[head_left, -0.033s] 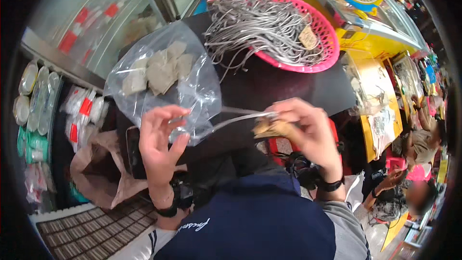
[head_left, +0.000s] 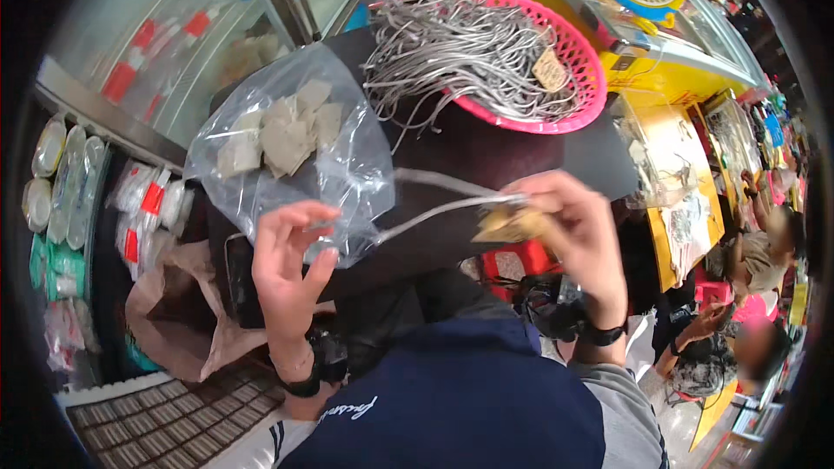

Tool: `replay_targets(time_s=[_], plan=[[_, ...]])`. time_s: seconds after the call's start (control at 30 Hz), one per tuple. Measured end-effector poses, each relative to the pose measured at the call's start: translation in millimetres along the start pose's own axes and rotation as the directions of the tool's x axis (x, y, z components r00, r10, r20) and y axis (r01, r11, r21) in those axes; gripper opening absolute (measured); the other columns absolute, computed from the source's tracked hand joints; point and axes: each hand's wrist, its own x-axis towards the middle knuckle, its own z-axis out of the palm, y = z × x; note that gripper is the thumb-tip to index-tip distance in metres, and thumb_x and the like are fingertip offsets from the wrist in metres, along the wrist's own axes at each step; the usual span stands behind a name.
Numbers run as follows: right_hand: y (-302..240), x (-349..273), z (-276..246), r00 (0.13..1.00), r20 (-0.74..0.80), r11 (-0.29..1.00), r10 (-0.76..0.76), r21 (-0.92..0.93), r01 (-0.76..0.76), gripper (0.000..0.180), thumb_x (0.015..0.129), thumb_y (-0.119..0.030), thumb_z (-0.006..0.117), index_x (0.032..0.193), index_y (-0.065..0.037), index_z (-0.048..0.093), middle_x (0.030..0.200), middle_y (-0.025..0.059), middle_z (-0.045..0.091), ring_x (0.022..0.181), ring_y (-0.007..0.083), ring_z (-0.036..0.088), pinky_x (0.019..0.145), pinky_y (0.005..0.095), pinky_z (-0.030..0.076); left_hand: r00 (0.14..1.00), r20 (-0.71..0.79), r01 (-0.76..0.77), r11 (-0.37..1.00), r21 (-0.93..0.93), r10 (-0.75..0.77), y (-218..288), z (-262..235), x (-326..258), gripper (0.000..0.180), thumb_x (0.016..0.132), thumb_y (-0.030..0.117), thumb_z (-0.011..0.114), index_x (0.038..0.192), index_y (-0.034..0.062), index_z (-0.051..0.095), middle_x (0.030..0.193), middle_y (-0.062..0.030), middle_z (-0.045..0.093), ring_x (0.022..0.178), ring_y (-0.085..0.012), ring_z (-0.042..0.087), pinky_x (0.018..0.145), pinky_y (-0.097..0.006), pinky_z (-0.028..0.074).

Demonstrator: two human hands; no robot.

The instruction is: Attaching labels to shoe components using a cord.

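Right hand [head_left: 573, 226] pinches a tan tag [head_left: 508, 224], its grey cord [head_left: 426, 213] running leftward to the half-open, empty left hand [head_left: 287, 265]

A clear plastic bag [head_left: 295, 156] of tan tags (left of centre) faces one tag [head_left: 549, 69] in the pink basket [head_left: 584, 87].

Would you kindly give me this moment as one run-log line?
left hand: open, fingers by clear bag of tags | right hand: pinching brown tag with grey cord | behind: pink basket of cords
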Motion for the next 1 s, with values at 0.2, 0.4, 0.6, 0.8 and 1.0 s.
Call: replay_targets(time_s=[0.2,0.4,0.6,0.8,1.0], plan=[[20,-15,-141,0.784,-0.570,0.921,-0.247,-0.389,0.007,0.020,0.089,-0.009,0.061,0.107,0.001,0.060,0.091,0.0028,0.065,0.081,0.0059,0.058,0.070,0.0192,0.044,0.992,-0.022,0.119,0.985,-0.121,-0.123,-15,-12,-27,0.025,0.084,-0.004,0.057,0.105,0.0024,0.044,0.102,-0.0129,0.056,0.093,-0.0196,0.057,0.086,-0.032,0.045],[120,-22,-352,0.530,-0.754,0.744,-0.389,-0.596,-0.303,0.024,0.088,-0.016,0.064,0.104,0.002,0.064,0.092,0.0071,0.068,0.081,0.0147,0.063,0.073,0.0263,0.047,0.980,-0.084,0.177,0.983,-0.059,-0.181,-25,-14,-29,0.020,0.086,-0.003,0.056,0.103,0.0018,0.046,0.092,-0.0101,0.057,0.086,-0.0157,0.056,0.083,-0.030,0.046],[210,-55,-458,0.468,-0.839,0.593,-0.277,-0.533,-0.604,0.026,0.081,-0.022,0.063,0.095,-0.002,0.067,0.086,0.0151,0.069,0.085,0.0262,0.066,0.077,0.0335,0.049,0.975,-0.092,0.194,0.976,-0.101,-0.203,-19,-18,-26,0.018,0.087,-0.002,0.057,0.102,0.0014,0.047,0.092,-0.0099,0.058,0.086,-0.0149,0.056,0.082,-0.029,0.046],[182,-10,-365,0.645,-0.759,0.525,-0.083,-0.584,-0.619,0.034,0.076,-0.015,0.068,0.106,-0.001,0.063,0.104,0.0135,0.067,0.097,0.0203,0.063,0.082,0.0310,0.049,0.958,-0.087,0.271,0.962,-0.042,-0.274,-20,-19,-31,0.017,0.088,-0.002,0.056,0.102,0.0014,0.048,0.091,-0.0091,0.060,0.085,-0.0136,0.057,0.082,-0.027,0.046],[66,75,-217,0.957,-0.279,0.802,-0.084,-0.588,-0.101,0.029,0.084,-0.017,0.067,0.106,0.001,0.063,0.100,0.0117,0.067,0.092,0.0165,0.064,0.083,0.0279,0.048,0.952,-0.105,0.288,0.958,-0.011,-0.287,-25,-22,-29,0.017,0.089,-0.001,0.056,0.105,0.0009,0.050,0.093,-0.0076,0.061,0.087,-0.0128,0.058,0.083,-0.027,0.046]])
